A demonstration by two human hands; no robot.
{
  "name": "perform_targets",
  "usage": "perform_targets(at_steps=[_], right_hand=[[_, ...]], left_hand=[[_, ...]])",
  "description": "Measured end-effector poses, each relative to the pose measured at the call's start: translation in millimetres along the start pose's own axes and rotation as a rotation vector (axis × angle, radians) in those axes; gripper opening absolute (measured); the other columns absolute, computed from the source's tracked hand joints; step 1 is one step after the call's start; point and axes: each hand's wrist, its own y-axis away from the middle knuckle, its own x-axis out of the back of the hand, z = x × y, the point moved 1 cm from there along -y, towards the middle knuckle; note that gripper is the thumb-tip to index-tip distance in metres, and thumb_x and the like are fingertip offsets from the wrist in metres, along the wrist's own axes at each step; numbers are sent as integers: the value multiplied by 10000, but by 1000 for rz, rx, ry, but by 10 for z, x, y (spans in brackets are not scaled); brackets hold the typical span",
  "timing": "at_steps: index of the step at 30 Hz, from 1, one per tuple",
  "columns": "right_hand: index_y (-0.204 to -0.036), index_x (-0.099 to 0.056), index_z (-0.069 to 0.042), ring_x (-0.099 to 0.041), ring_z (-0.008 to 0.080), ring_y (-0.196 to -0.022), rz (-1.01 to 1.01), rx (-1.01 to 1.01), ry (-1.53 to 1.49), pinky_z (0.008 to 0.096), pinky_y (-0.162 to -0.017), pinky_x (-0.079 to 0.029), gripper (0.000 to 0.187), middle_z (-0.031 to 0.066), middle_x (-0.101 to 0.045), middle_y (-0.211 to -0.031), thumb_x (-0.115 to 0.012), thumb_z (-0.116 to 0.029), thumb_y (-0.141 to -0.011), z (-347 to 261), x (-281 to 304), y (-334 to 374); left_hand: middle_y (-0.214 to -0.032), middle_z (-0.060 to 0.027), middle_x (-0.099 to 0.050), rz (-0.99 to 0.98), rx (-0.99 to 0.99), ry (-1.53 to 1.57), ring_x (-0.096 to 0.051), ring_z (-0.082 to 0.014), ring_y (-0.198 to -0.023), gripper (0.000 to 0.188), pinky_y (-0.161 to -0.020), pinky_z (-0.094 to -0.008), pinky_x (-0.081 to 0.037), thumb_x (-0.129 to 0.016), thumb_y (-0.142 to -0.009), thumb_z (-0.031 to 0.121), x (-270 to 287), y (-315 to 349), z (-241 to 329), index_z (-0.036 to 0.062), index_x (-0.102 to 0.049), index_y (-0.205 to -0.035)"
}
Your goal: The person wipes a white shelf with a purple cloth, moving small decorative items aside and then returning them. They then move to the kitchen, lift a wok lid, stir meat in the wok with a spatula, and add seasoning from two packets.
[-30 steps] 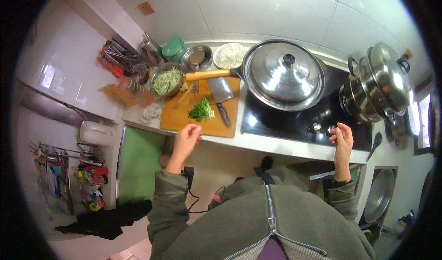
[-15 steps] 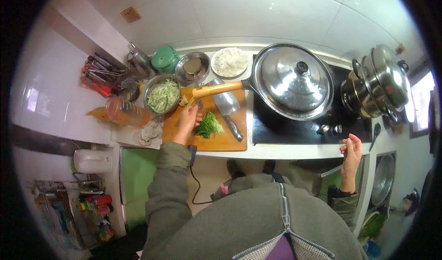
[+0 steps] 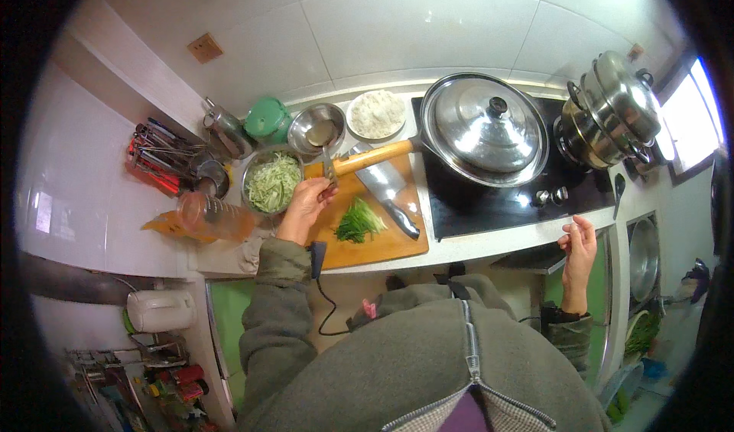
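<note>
My left hand (image 3: pixel 307 205) is closed, with its fingertips at the lower end of a metal ladle (image 3: pixel 327 155), whose head rests in a steel bowl (image 3: pixel 297 130). Beneath that hand lies a wooden cutting board (image 3: pixel 329 254) bearing chopped greens (image 3: pixel 359 222) and a cleaver (image 3: pixel 384 183). Shredded pale-green vegetable fills another bowl (image 3: pixel 274 181) beside my left wrist. My right hand (image 3: pixel 579 245) hovers before the stove's front edge, fingers loosely curved and holding nothing. On the stove sits a lidded wok (image 3: pixel 489 130); its wooden handle (image 3: pixel 375 157) reaches over the board.
A plate of white rice (image 3: pixel 376 115) stands behind the board, and a green-lidded container (image 3: pixel 267 118) is farther left. A stacked steamer pot (image 3: pixel 608 118) occupies the stove's right side. A clear measuring jug (image 3: pixel 210 216) and a utensil rack (image 3: pixel 164 157) stand at the left.
The view has shifted slightly, so the counter appears turned. My left hand stays near the ladle's lower end, and my right hand remains near the stove edge.
</note>
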Motion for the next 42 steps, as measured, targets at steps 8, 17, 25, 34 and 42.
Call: perform_targets(at_steps=[8,17,25,34,42], right_hand=[[-1298,-606,-38,-605,76,-741,-65,2,-29,212,-659,-472,270,49,-687,-986,-634,-150,-1055,-80,-391,-51],[-1265,-630,-36,-668,126,-780,-383,241,218,269,-730,-537,332,80,-702,-1010,-725,-167,-975,-680,-1192,-782],[-1376,-615,-64,-657,362,-1092,-568,725,968,453,-932,-535,585,203,-654,-1179,-815,-263,-863,-906,-1915,-1769],[-1168,-720,-102,-639,384,-1075,-689,967,1256,492,-878,-532,428,170,-660,-1103,-828,-351,-838,-941,-2234,-2254],[-1176,-716,-80,-682,400,-1020,-800,904,1125,499,-877,-545,452,208,-689,-1079,-803,-333,-812,-813,-2270,-2530]], left_hand=[[-1064,-108,-752,31,-52,-57,-720,-164,-909,377,-730,-295,-541,-659,-1021,143,144,435,220,-29,-570,-1345],[-1032,-91,-736,78,-272,-186,-681,-139,-874,426,-764,-277,-531,-661,-1016,113,170,1301,379,-62,-547,-1387],[-990,-86,-710,266,-356,-169,-666,-166,-862,378,-785,-307,-531,-643,-1017,91,-248,2350,130,-61,-563,-1353],[-972,-83,-696,394,-408,-67,-667,-188,-862,436,-777,-336,-552,-649,-1000,74,-1042,3166,-361,-75,-521,-1388],[-960,-81,-687,495,-354,-27,-668,-197,-865,420,-779,-342,-554,-651,-989,50,-1603,3505,-665,-64,-542,-1378]])
